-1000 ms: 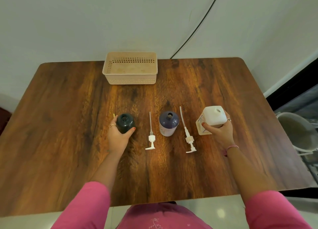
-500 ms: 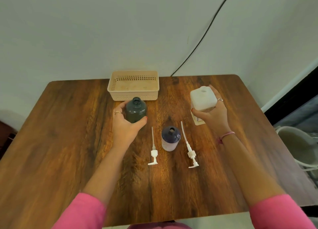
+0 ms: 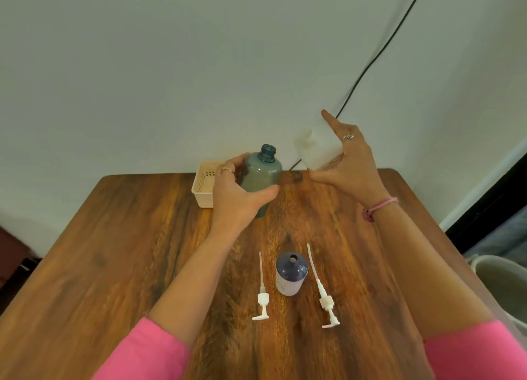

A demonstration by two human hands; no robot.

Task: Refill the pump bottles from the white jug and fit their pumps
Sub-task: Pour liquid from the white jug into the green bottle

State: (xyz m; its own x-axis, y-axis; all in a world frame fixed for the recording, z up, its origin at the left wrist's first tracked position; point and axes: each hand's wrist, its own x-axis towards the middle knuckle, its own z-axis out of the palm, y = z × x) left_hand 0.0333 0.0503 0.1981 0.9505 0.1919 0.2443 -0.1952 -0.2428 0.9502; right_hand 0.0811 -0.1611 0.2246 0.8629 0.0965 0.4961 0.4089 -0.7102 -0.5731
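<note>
My left hand grips a dark green bottle and holds it up above the table, its open neck upward. My right hand grips the white jug, raised and tipped to the left so its spout points toward the green bottle's mouth. A purple bottle with an open neck stands on the table near me. One white pump lies to its left and another white pump to its right, both flat with their tubes pointing away.
A beige perforated basket sits at the far edge of the wooden table, partly behind my left hand. A black cable runs down the wall. A pale bucket stands off the table's right side.
Both hands have lifted their loads off the table and up toward each other. The jug has tipped from upright to leaning left toward the green bottle. The camera has tilted upward.
</note>
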